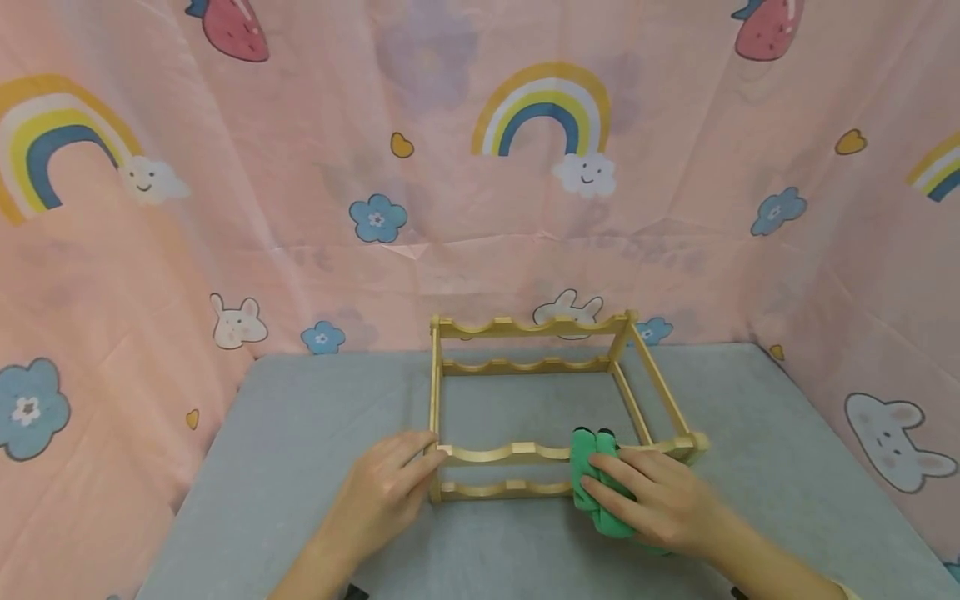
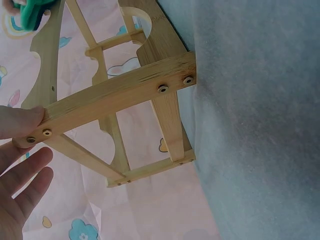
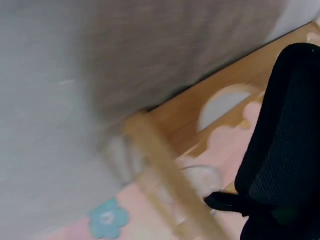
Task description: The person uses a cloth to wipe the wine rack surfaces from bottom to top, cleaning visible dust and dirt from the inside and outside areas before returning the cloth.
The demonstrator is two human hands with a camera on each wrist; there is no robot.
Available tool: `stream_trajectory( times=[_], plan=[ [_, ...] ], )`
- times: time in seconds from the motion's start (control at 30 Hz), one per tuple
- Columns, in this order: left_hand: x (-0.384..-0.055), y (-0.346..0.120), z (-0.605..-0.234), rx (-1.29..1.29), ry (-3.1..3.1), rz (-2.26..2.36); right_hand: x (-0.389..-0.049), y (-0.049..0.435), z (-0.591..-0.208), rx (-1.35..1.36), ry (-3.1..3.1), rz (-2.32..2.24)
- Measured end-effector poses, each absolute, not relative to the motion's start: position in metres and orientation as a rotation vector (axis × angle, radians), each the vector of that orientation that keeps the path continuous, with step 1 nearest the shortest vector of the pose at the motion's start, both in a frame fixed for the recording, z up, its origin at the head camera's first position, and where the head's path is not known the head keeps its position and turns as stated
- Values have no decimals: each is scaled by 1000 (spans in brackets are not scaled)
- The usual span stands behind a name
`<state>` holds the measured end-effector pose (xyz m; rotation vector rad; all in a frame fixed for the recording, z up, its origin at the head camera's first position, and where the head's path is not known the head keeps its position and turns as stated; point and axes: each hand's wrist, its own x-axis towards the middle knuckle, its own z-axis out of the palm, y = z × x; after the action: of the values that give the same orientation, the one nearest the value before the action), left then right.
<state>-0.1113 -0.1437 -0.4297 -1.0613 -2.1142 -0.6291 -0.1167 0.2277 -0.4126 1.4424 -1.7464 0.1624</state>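
A light wooden rack with scalloped rails stands on the grey-covered table. At its near left upper corner, my left hand pinches the wood; in the left wrist view the thumb lies on one side of the end bar, the other fingers loosely bent below. My right hand grips a folded green cloth with black edging, draped over the near upper rail towards its right end. A dark fabric piece fills the right of the right wrist view, hiding that hand's fingers beside the blurred rack post.
The grey table cover extends on both sides of the rack. A pink curtain printed with rainbows, flowers and rabbits hangs behind the table and along both sides. Round screw heads show on the rack's end bar.
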Motion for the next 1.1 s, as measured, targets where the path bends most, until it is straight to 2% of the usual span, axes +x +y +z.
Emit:
stream_trajectory(
  times=[0.73,0.9,1.1],
  plan=[
    [-110,-146,-429,-1045,-2152,-621,-117,125,-416,1540,-1803,2],
    [-110,-146,-430,-1049,-2144,-618,-115,125,-418,1515,-1842,-62],
    [-111,-145,-430,-1049,-2116,-624,-111,147,-414,1472,-1951,-53]
  ],
)
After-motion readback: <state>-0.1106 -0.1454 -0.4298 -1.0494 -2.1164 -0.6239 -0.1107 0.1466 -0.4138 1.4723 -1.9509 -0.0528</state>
